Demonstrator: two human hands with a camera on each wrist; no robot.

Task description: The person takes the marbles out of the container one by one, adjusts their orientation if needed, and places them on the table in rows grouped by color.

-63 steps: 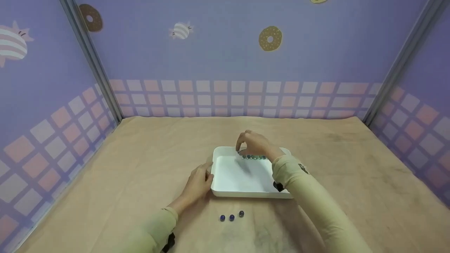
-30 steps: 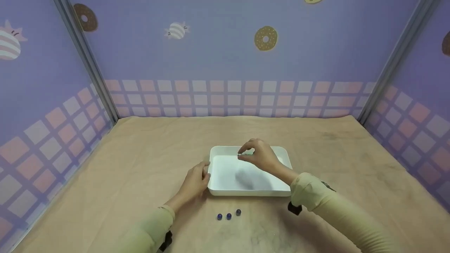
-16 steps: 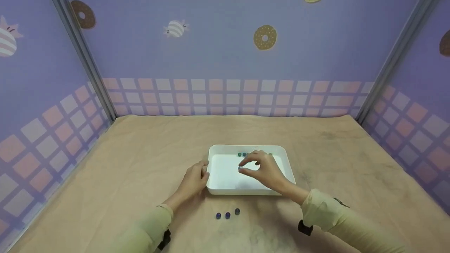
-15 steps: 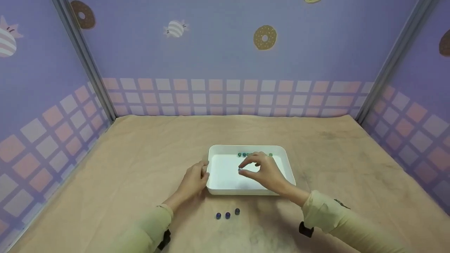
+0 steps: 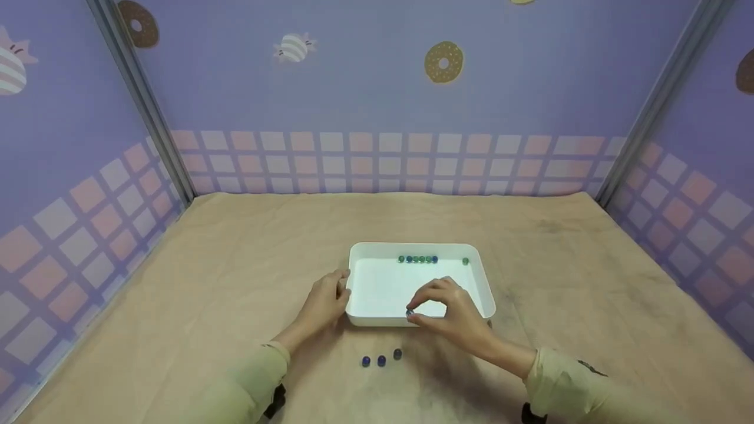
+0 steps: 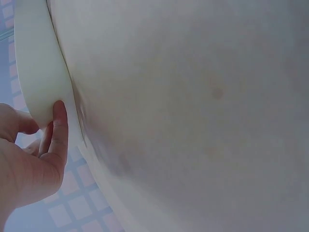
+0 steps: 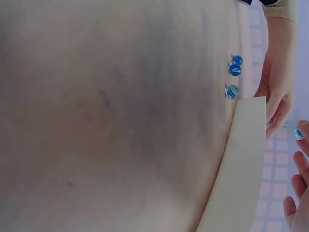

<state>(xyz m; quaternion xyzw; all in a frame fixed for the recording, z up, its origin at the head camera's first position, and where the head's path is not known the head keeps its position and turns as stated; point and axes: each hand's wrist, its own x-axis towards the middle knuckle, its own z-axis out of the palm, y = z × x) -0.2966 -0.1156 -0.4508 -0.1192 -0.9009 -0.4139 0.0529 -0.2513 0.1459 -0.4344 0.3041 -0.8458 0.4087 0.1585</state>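
Note:
A white rectangular tray (image 5: pixel 377 322) lies on the covered table. My left hand (image 5: pixel 323 299) holds its left side, with the fingertips (image 6: pixel 59 108) against the outer wall. Between thumb and forefinger, my right hand (image 5: pixel 450 312) pinches a blue glass marble (image 5: pixel 410 312) above the tray's front wall. Along the back inside the tray runs a row of several green and blue marbles (image 5: pixel 416 259). A single green marble (image 5: pixel 465 261) sits apart at the right end. Part of the tray floor is hidden behind the right hand.
Three dark blue marbles (image 5: pixel 382 361) lie on the brown table covering (image 5: pixel 265 247) in front of the tray. Patterned panels (image 5: pixel 377 88) rise behind and at both sides, with grey posts (image 5: pixel 141 100) at the back corners.
My right hand has drawn back from the row toward the tray's front wall, the marble pinched in it. The lone green marble has shifted rightward. The left hand stays at the tray.

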